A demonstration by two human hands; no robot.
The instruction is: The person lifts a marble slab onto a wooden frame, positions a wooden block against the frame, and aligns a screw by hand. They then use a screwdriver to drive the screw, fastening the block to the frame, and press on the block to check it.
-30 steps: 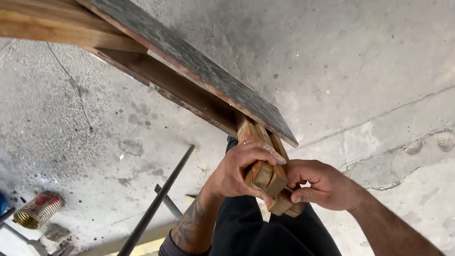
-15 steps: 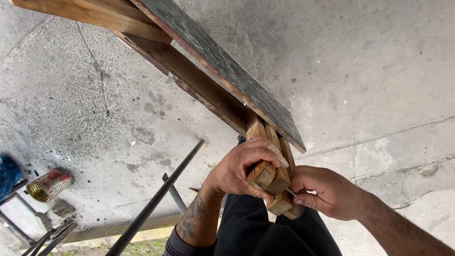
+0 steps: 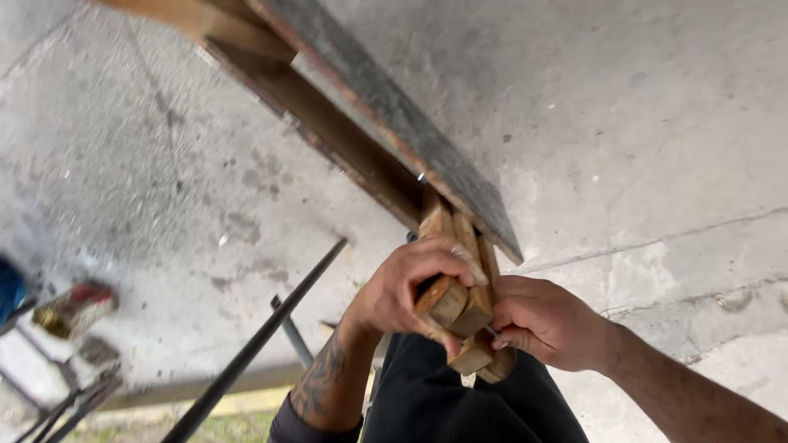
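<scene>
Low in the frame's middle, the left hand (image 3: 406, 291) is clamped on the wooden blocks (image 3: 454, 305) ending a long plank (image 3: 386, 115) that runs toward upper left; the right hand (image 3: 546, 321) pinches them from the right, equally close.

- The floor (image 3: 673, 123) is grey concrete, stained and blotched, with a crack line running across its right part.
- A can (image 3: 75, 308) with a red and yellow label lies on its side on the floor at the left.
- Dark metal bars (image 3: 61, 406) lie near the can, at the lower left corner.
- A long dark rod (image 3: 271, 332) slants over the floor; whether it rests on it cannot be told.
- A pale plank (image 3: 205, 390) lies along the bottom edge, with grass beside it.
</scene>
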